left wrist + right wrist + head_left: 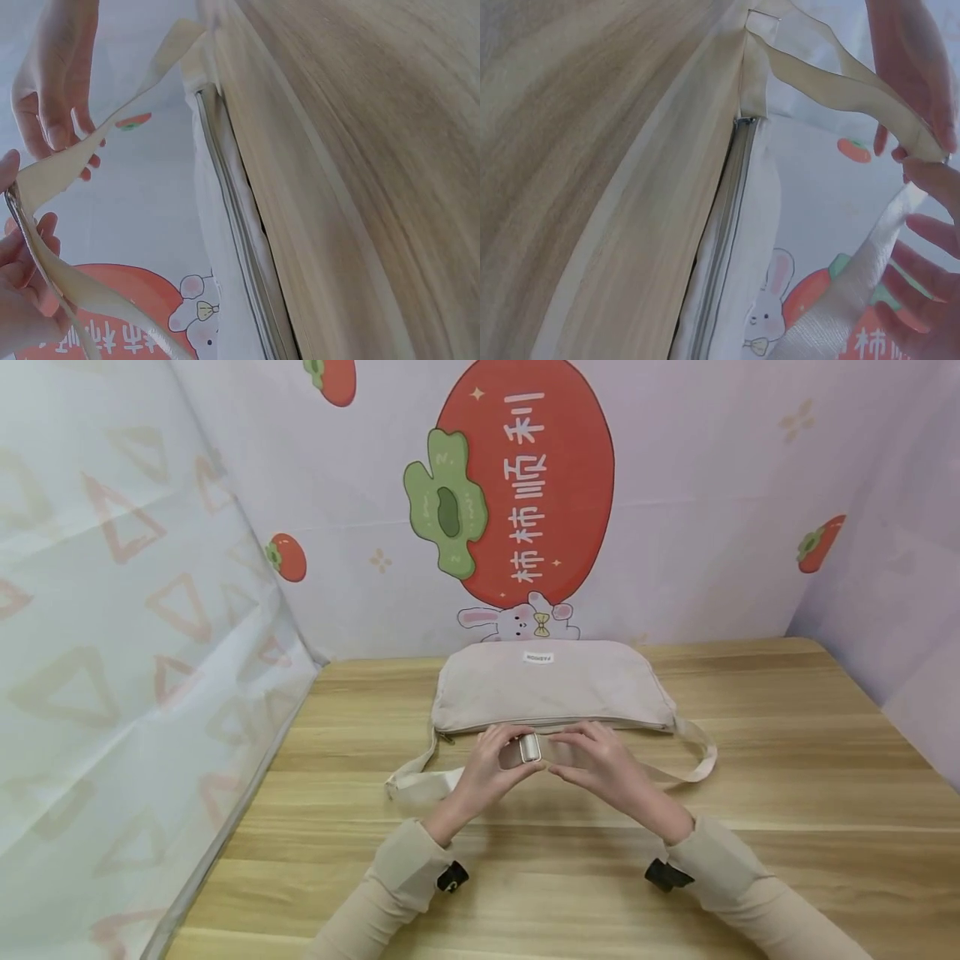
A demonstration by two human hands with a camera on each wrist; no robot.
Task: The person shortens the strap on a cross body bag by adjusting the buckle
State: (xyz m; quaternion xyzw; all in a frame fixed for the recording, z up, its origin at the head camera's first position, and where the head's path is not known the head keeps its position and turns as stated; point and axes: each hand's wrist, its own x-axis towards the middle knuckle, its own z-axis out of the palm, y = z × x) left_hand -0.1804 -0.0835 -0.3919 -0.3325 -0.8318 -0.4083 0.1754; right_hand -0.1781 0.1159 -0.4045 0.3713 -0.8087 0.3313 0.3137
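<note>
My left hand (pixel 491 770) pinches a rectangular metal slide buckle (pixel 530 748) between thumb and fingers. Through the buckle runs the beige webbing strap (pixel 52 184) of a shoulder bag (pixel 551 685). Beside it, my right hand (pixel 600 767) holds the strap at its edges, thumb on one side and fingers on the other. Both hands are in front of the bag, raised over the table. In the right wrist view, a thumb of the right hand (pixel 930 232) comes close to the buckle. The bag lies flat, its zipper (pixel 724 247) facing me and a small white label (pixel 538 657) on top.
A wood-grain table (pixel 360 860) carries the bag near its back edge. Strap loops (pixel 705 760) spread out at both bag ends. Printed cloth (pixel 697 452) hangs behind the table and at both sides. Each wrist wears a small black camera (pixel 452 877).
</note>
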